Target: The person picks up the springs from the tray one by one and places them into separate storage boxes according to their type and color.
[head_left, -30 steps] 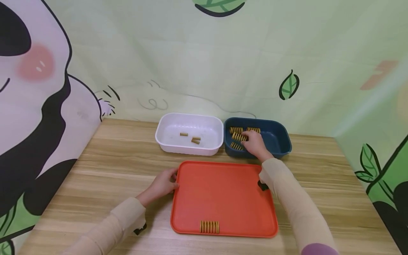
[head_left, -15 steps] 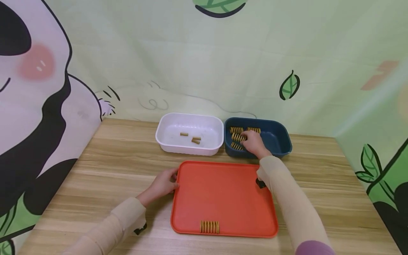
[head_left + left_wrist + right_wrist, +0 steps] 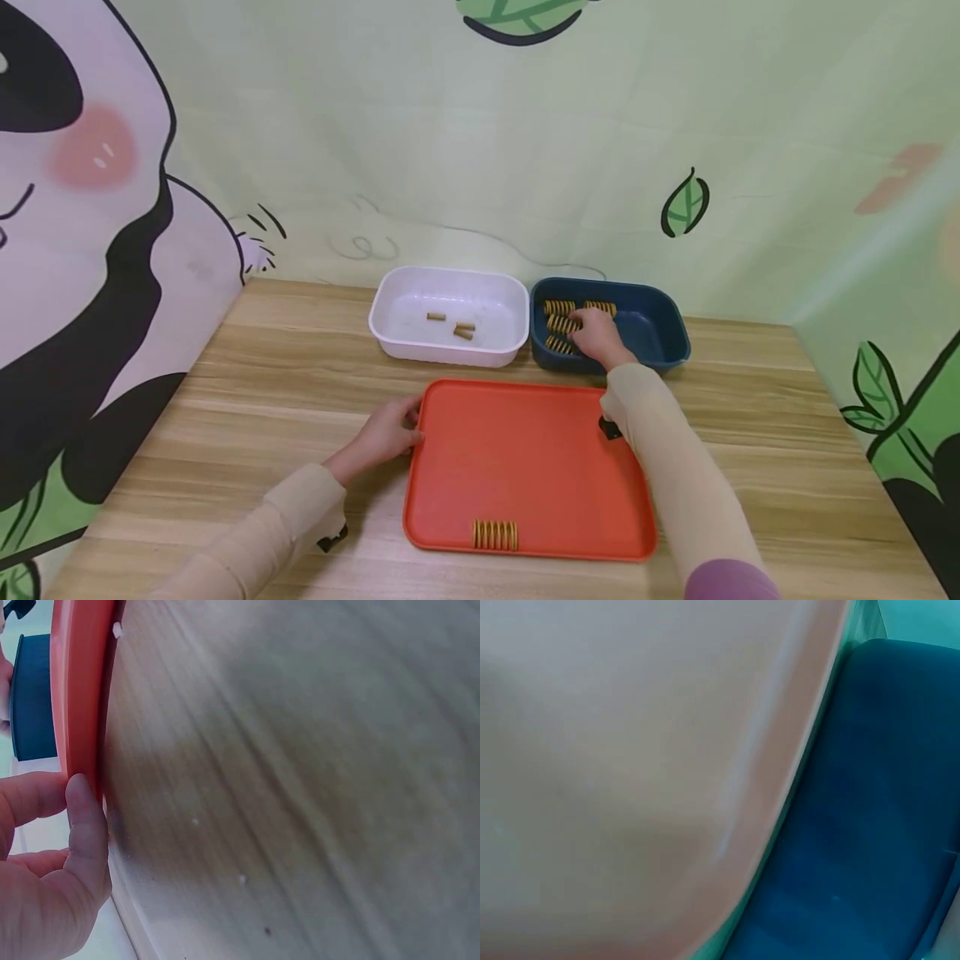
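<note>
My left hand holds the left rim of a red tray; in the left wrist view its thumb and a finger pinch the edge. One brass-coloured coil spring lies near the tray's front edge. Inside the dark blue bin, my right hand has its curled fingertips on the right end of a coil spring. Several like springs lie around it there. The right wrist view shows the tray's corner and the bin's outer wall, with the fingers out of sight.
Left of the blue bin, a white bin holds small brown cylindrical pieces. Both bins stand at the back of the wooden table, just behind the tray. A printed cloth hangs behind them.
The right forearm has shifted slightly left while its fingers stay at the spring. The left hand and tray hold still, and the head view has shifted a little.
</note>
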### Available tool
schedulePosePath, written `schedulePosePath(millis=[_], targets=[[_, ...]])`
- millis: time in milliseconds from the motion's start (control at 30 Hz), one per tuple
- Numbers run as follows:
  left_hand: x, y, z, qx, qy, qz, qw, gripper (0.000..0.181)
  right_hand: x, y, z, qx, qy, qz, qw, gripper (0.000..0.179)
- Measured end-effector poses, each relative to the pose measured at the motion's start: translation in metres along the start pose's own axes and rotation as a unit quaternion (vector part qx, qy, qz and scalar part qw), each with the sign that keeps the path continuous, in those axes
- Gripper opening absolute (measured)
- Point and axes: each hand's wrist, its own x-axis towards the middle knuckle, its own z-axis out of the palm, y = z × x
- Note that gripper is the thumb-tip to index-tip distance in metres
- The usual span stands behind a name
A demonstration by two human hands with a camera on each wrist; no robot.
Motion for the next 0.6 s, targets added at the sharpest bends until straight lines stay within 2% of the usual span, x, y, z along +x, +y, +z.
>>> schedulePosePath(millis=[200,600], targets=[[-0.0007,0.0009,-0.0003,-0.002,0.001,0.002,1.0000,0.059,0.0015,0.0018,0.0017,0.007,0.000,0.006,1.0000,0.038],[-0.0022,0.0017,-0.0006,-0.008,0.003,0.000,1.0000,0.061,0.0036,0.0057,0.0012,0.057,-0.001,0.023,0.9981,0.036]])
